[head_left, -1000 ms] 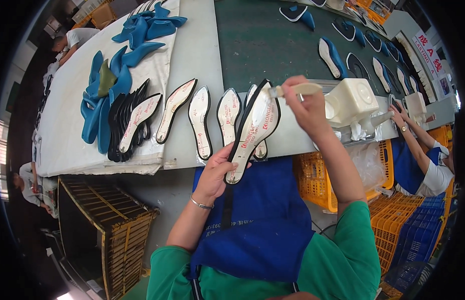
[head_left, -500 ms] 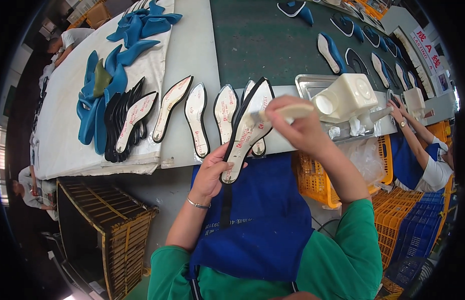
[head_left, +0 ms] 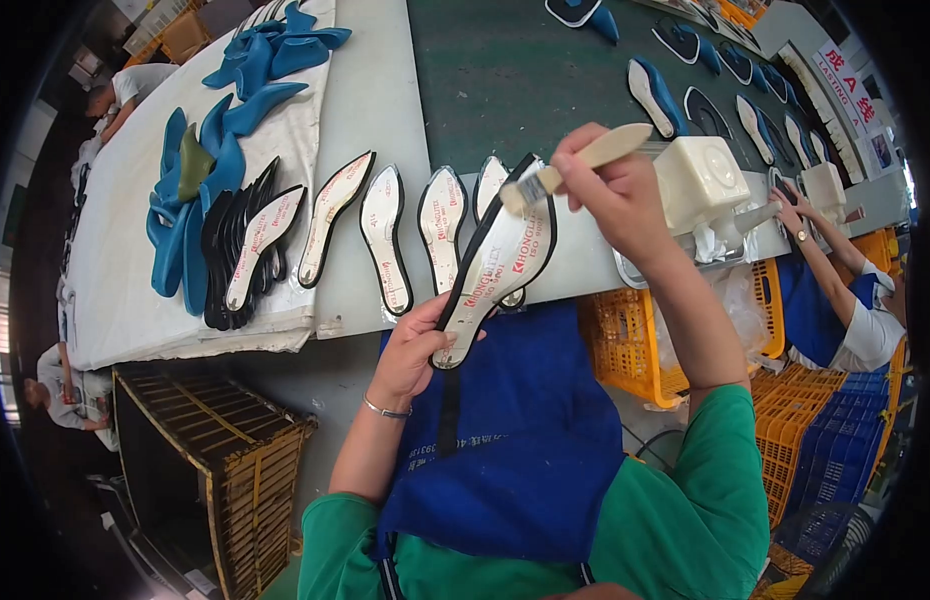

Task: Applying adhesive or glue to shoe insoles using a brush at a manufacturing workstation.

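My left hand grips the heel end of a white shoe insole with black edging and red print. The insole is tilted up in front of my blue apron, its wide toe end pointing away from me. In my right hand is a flat paintbrush with a pale handle, fingers closed near its ferrule. The bristles lie at the left edge of the toe end; whether they touch is hard to tell. Several similar insoles, one of them a white insole, lie along the table edge behind and to the left.
A stack of black-edged insoles and several blue shoe lasts lie on the white cloth at left. A cream plastic container stands at right, above a yellow crate. Beyond lies a green conveyor belt; a co-worker's arms are at far right.
The brush has moved from the middle of the insole up to its toe edge, its handle swinging upward. The insole has turned its face more toward me.
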Action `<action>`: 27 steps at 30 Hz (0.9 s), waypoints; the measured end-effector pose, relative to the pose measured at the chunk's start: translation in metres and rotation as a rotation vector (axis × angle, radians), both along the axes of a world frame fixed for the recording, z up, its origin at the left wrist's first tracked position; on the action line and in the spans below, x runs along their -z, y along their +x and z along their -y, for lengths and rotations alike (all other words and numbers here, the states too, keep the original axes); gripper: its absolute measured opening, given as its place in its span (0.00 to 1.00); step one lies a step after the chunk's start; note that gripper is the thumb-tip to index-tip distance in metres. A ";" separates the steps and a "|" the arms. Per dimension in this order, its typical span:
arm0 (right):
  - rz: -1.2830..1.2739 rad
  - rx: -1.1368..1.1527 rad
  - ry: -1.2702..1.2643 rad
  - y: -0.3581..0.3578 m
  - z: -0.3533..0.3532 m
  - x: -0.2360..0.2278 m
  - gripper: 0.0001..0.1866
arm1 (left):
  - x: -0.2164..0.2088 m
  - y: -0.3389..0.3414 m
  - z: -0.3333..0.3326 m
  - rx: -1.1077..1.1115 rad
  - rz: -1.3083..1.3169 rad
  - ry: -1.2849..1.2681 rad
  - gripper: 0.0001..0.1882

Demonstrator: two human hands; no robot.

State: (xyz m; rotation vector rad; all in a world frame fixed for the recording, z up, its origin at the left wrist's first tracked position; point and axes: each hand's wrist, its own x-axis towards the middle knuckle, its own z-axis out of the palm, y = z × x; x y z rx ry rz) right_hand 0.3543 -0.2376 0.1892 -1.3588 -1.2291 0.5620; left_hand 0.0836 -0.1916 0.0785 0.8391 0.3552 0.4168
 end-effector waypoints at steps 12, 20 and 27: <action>0.013 -0.009 0.023 0.012 0.013 0.001 0.07 | 0.005 -0.008 -0.005 0.006 0.026 -0.038 0.32; 0.140 0.196 0.091 0.044 -0.004 0.010 0.09 | -0.004 -0.010 -0.005 0.023 0.057 -0.044 0.32; -0.088 -0.073 -0.053 0.008 -0.006 -0.009 0.08 | -0.005 -0.009 -0.004 -0.026 0.060 -0.107 0.30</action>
